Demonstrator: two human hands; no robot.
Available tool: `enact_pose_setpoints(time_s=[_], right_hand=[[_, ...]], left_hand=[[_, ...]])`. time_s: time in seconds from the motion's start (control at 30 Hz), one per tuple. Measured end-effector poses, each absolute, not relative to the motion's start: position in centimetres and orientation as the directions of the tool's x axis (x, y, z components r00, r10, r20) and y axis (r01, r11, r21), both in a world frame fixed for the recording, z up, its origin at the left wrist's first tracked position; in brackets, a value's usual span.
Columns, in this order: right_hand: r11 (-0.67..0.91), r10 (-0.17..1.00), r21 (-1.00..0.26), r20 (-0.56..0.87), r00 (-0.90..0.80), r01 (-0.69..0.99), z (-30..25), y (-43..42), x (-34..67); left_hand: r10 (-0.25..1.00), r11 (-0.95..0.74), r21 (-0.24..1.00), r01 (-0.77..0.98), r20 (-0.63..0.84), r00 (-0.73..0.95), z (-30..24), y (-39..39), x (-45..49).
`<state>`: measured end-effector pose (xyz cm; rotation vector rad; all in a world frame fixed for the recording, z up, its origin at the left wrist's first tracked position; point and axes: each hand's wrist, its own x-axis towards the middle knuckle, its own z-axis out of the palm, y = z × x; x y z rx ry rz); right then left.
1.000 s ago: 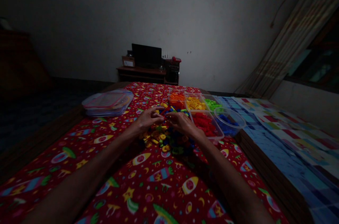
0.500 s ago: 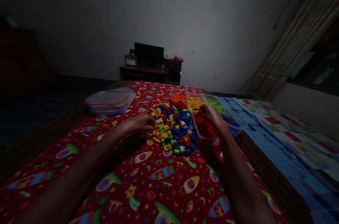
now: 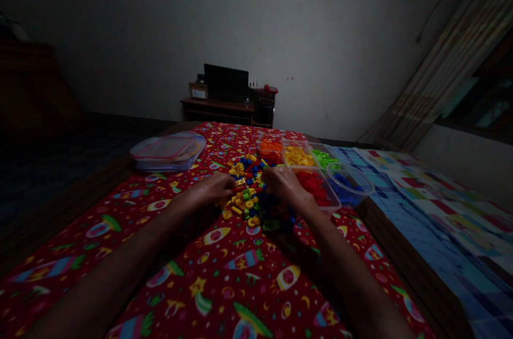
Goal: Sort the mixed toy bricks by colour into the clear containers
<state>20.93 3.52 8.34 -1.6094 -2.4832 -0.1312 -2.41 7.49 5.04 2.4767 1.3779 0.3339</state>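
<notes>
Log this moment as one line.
left hand: at brick pile left edge | right hand: over brick pile, beside red-brick tub | grips: unclear

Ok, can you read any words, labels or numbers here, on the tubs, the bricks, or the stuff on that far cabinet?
No text can be read in this view.
Small box on the far cabinet: pale front panel, too small and dim to read.
Red cloth: only rockets, stars and moons, no words.
Clear tubs and stacked lids: no label visible.
Loose bricks: no print can be made out.
</notes>
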Motion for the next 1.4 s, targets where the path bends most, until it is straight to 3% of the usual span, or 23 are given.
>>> enact_pose_setpoints(time_s=[0.13,0.3,0.47,0.7,0.83,0.97,1.1,1.23,1.4], right_hand=[[0.475,0.867,0.001,0.170,-0.468,0.880,5.8,3.1,18.7],[0.482,0.874,-0.062,0.097,-0.475,0.874,6.0,3.4,19.0],[0.490,0.871,-0.001,0.044,-0.489,0.872,5.8,3.5,19.3],[0.498,0.861,-0.181,0.221,-0.458,0.848,6.0,3.8,19.7],[0.564,0.817,-0.296,0.337,-0.468,0.771,6.0,4.0,19.7],[0.649,0.757,-0.285,0.329,-0.564,0.705,5.4,4.2,19.5],[0.519,0.835,-0.208,0.329,-0.440,0.829,6.3,4.1,20.4],[0.303,0.897,-0.106,0.367,-0.246,0.947,8.5,4.2,23.0],[0.019,0.956,0.000,0.292,-0.018,1.000,10.0,4.7,26.9]], left_hand=[[0.877,-0.469,0.399,0.788,0.107,0.468,5.7,7.8,-2.4],[0.895,-0.422,0.504,0.754,0.097,0.436,6.5,7.4,-1.7],[0.893,-0.411,0.567,0.714,0.094,0.440,6.1,7.2,-1.4],[0.923,-0.385,0.465,0.797,0.201,0.329,5.8,7.7,-1.7],[0.917,-0.399,0.546,0.737,0.231,0.325,5.7,7.6,-1.1],[0.898,-0.433,0.625,0.650,0.238,0.370,4.7,7.5,0.0],[0.881,-0.465,0.618,0.633,0.252,0.401,4.4,7.9,-0.5],[0.871,-0.490,0.475,0.730,0.287,0.398,5.4,8.1,-2.5],[0.863,-0.504,0.353,0.788,0.176,0.474,5.2,8.5,-3.3]])
